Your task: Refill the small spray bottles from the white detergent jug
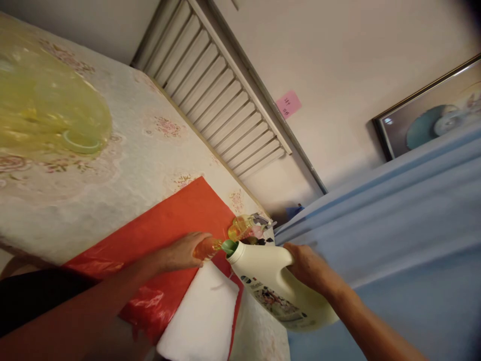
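My right hand (306, 264) grips the handle of a large cream detergent jug (259, 263), which is tilted with its green-lined mouth towards the left. Wrapped in my left hand (184, 252) is a small clear plastic bottle (212, 247), its neck right at the jug's spout. The bottle looks orange against the red sheet behind it; I cannot tell how much liquid is inside. Below both hands lie a red plastic sheet (165, 220) and a folded white cloth (203, 311).
A yellow-green translucent bag (56, 100) sits on the flowered tablecloth (143, 145) at left. Beyond the hands stands a yellowish clear container (238, 228) among small items. A radiator (218, 90), a pink note (288, 104), a framed picture (432, 110) and blue fabric (398, 225) border the table.
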`<state>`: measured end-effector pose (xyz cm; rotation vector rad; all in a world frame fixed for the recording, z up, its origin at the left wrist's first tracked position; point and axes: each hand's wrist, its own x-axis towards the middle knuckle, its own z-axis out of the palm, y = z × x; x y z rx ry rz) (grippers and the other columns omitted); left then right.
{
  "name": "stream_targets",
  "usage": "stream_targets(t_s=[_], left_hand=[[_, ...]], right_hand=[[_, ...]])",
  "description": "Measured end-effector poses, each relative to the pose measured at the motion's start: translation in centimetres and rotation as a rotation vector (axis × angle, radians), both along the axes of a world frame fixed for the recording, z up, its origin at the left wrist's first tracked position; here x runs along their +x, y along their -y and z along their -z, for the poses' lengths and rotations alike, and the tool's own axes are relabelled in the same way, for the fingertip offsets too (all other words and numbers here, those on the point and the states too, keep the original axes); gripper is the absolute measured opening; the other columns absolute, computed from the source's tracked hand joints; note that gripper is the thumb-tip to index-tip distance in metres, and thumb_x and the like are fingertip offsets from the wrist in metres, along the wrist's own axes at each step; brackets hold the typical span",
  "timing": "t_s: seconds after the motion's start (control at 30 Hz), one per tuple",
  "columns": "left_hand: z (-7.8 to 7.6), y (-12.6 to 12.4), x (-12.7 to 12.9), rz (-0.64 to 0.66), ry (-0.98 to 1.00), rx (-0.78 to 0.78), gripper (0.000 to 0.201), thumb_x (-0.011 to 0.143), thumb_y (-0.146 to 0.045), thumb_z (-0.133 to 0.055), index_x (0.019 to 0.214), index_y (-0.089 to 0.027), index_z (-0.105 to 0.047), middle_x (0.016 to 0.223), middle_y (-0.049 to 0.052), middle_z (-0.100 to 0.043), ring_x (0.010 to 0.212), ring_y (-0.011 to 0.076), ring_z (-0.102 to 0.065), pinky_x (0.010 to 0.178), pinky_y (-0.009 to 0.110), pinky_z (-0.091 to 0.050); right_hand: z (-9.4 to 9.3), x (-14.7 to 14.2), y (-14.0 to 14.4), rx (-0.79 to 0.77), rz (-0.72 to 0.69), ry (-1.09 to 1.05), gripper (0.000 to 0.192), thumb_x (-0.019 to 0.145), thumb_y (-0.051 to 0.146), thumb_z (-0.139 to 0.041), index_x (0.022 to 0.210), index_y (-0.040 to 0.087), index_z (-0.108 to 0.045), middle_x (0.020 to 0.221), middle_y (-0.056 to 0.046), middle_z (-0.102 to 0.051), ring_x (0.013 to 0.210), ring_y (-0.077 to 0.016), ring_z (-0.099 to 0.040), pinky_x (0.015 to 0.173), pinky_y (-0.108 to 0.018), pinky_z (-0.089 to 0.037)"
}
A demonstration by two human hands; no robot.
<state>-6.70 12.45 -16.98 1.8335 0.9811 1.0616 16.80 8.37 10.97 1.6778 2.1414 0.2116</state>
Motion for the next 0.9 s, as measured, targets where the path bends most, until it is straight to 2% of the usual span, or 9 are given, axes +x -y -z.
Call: stream_targets(t_s=[0.2, 0.37, 0.63, 0.9], left_hand=[[-0.1, 0.11, -0.03, -0.007, -0.003, -0.022, 0.068, 0.066, -0.037, -0.068, 0.13, -0.025, -0.048, 0.134, 0.008, -0.055, 0.123, 0.0335, -0.05, 0.101, 0.04, -0.042], [-0.53, 0.22, -0.19, 0.009, 0.019, 0.0, 0.059, 0.068, -0.035, -0.066, 0.125, -0.027, -0.052, 0.129, 0.006, -0.059, 0.12, 0.0351, -0.051, 0.095, 0.041, -0.045], [-0.56, 0.13, -0.18, 0.008, -0.023, 0.021, 0.067, 0.065, -0.038, -0.066, 0.129, -0.033, -0.048, 0.126, 0.005, -0.061, 0.118, 0.0372, -0.052, 0.092, 0.043, -0.047], [-0.35, 0.15, -0.02, 0.005, -0.012, 0.002, 0.065, 0.066, -0.038, -0.066, 0.128, -0.028, -0.049, 0.13, 0.006, -0.058, 0.118, 0.0364, -0.051, 0.095, 0.042, -0.044]], right_hand=[[-0.03, -0.13, -0.06, -0.004, 0.006, 0.003, 0.018, 0.072, 0.008, -0.048, 0.081, 0.019, -0.059, 0.075, -0.003, -0.069, 0.066, -0.0137, -0.062, 0.055, -0.02, -0.033], [-0.02, -0.05, -0.01, -0.006, 0.013, 0.001, 0.02, 0.071, 0.008, -0.048, 0.083, 0.019, -0.059, 0.078, -0.004, -0.069, 0.068, -0.0142, -0.063, 0.056, -0.02, -0.033], [-0.11, -0.51, 0.16, -0.007, 0.034, 0.022, 0.019, 0.074, 0.005, -0.049, 0.085, 0.018, -0.059, 0.078, -0.005, -0.069, 0.069, -0.0145, -0.063, 0.057, -0.02, -0.032], [-0.1, -0.13, -0.01, -0.003, 0.001, 0.016, 0.019, 0.072, 0.007, -0.049, 0.083, 0.019, -0.059, 0.076, -0.004, -0.068, 0.067, -0.0141, -0.062, 0.055, -0.02, -0.031]])
